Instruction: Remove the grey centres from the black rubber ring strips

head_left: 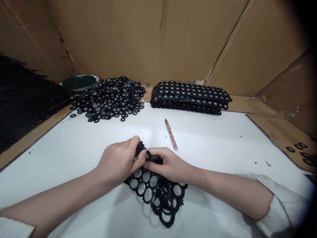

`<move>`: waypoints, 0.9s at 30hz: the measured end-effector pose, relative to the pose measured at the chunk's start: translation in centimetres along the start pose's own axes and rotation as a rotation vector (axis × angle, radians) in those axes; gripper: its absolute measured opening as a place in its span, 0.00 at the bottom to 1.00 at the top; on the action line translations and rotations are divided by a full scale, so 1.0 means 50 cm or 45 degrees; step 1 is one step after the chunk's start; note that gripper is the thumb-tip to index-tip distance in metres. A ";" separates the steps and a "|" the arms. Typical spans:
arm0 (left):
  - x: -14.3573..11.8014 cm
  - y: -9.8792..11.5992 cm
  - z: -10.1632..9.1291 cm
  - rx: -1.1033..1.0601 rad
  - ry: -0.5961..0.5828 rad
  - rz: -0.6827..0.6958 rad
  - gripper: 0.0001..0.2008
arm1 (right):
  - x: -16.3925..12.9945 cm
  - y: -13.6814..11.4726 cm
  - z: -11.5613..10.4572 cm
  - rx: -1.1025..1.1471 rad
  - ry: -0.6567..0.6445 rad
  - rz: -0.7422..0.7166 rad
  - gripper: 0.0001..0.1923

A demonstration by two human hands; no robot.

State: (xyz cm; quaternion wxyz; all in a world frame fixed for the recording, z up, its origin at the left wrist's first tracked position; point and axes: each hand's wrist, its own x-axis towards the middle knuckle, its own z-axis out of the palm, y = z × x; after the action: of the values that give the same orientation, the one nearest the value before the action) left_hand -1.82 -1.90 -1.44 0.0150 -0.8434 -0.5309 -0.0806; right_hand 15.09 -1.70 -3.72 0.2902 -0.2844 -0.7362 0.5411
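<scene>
Left hand [121, 162] and right hand [168, 165] meeting at centre, fingers of both pinched tight on top edge of black ring lattice [158, 193]; lattice hanging toward 6 o'clock over white sheet [223, 145]. Small ring at fingertips, possibly detached. Red pen [171, 134] just at 1 o'clock. Loose ring pile [109, 99] at 11, stacked sheets [190, 96] at 1, well apart. Bare sheet either side.
</scene>
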 end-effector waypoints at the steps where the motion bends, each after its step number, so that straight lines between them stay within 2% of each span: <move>1: -0.001 0.001 0.002 0.021 -0.018 0.036 0.11 | 0.000 0.000 0.001 0.010 0.007 0.002 0.06; 6: -0.001 0.002 0.008 -0.076 -0.165 0.149 0.15 | -0.003 0.001 0.005 0.050 0.024 0.016 0.06; 9: 0.007 -0.006 0.002 -0.306 -0.260 0.028 0.12 | -0.004 0.000 0.005 0.036 0.038 0.027 0.06; 10: 0.012 -0.012 -0.002 -0.406 -0.252 -0.039 0.12 | -0.005 0.000 0.005 0.039 0.045 0.049 0.06; 12: 0.021 -0.027 -0.013 -0.573 -0.092 -0.222 0.14 | -0.005 0.000 0.004 0.058 0.053 0.114 0.05; 14: 0.028 -0.042 -0.023 -0.614 0.175 -0.401 0.17 | -0.007 0.000 0.002 0.056 0.068 0.169 0.04; 16: 0.031 -0.049 -0.029 -0.551 0.293 -0.452 0.18 | -0.007 0.000 0.001 0.042 0.085 0.183 0.03; 20: 0.024 -0.039 -0.021 -0.191 0.108 -0.273 0.12 | -0.006 -0.004 -0.001 0.036 0.106 0.097 0.11; 22: 0.019 -0.030 -0.014 -0.002 0.056 -0.213 0.12 | -0.004 -0.006 0.000 0.070 0.112 0.077 0.13; 27: 0.013 -0.012 0.002 0.168 -0.036 -0.102 0.13 | -0.002 -0.008 0.004 0.170 0.151 0.165 0.07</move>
State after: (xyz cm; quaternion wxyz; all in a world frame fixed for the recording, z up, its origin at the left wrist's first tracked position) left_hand -2.09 -1.03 -1.46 0.0599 -0.8197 -0.5686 -0.0342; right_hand 15.00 -2.00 -3.39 0.3159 -0.3430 -0.6602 0.5888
